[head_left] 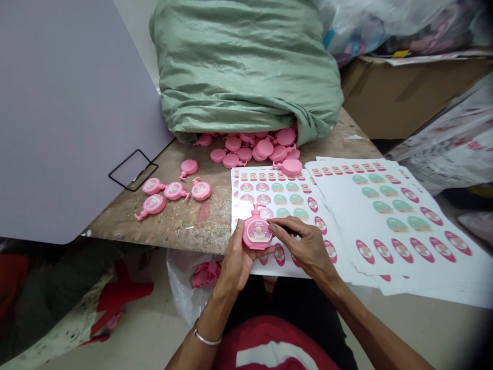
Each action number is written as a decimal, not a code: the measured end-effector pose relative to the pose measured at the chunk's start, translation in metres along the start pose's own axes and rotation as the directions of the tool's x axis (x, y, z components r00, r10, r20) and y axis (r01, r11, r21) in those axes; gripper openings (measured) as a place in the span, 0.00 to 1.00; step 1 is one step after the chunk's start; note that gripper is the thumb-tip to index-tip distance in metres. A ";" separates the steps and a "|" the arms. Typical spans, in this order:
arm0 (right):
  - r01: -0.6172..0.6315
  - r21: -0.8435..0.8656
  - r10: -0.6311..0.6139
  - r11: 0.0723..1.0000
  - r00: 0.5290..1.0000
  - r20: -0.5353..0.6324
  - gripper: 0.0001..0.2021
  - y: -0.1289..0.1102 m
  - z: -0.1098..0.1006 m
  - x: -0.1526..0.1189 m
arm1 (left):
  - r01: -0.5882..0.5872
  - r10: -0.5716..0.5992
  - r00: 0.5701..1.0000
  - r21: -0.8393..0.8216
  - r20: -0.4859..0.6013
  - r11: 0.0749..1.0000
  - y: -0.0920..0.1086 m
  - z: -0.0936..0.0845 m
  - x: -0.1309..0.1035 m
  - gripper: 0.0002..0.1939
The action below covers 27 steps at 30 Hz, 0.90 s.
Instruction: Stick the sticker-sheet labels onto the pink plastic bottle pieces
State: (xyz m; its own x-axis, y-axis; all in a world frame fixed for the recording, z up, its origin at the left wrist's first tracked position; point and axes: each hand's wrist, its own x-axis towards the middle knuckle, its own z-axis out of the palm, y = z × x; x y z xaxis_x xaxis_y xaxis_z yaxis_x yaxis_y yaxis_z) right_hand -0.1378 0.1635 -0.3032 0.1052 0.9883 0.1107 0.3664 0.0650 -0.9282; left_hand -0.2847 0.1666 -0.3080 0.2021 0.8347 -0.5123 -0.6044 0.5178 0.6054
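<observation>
My left hand (pixel 239 255) is closed around a pink toy pump bottle (pixel 257 232), held upright with its pump at the top and a round label on its face. At the bottle's right edge, the fingertips of my right hand (pixel 304 244) touch or nearly touch the label. A thin dark tool (pixel 292 232) is pinched in my right hand; its kind is mostly hidden by the fingers. Beneath both hands lies a sticker sheet (pixel 275 180) printed with pink and green labels. One plain pink bottle (pixel 291 167) rests on its top edge.
Several labelled pink bottles (pixel 175 190) lie at left on the worn wooden table (pixel 169 226). Plain ones (pixel 264 148) spill from a green sack (pixel 246 67). More sticker sheets (pixel 339 205) lie to the right. A clear bag (pixel 181 277) of pink pieces hangs below the table edge.
</observation>
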 end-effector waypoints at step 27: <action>0.079 -0.083 -0.084 0.993 0.995 -0.059 0.08 -0.004 0.003 0.000 | -0.023 0.027 0.999 -0.079 0.043 0.997 0.003 0.007 -0.002 0.23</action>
State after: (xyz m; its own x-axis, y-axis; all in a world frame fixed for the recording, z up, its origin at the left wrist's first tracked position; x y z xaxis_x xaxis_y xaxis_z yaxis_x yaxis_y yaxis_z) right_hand -0.1420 0.1634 -0.3008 0.1285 0.9694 0.2092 0.4490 0.1312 -0.8838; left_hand -0.2816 0.1677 -0.3013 0.2187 0.8556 -0.4692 -0.6680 0.4818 0.5672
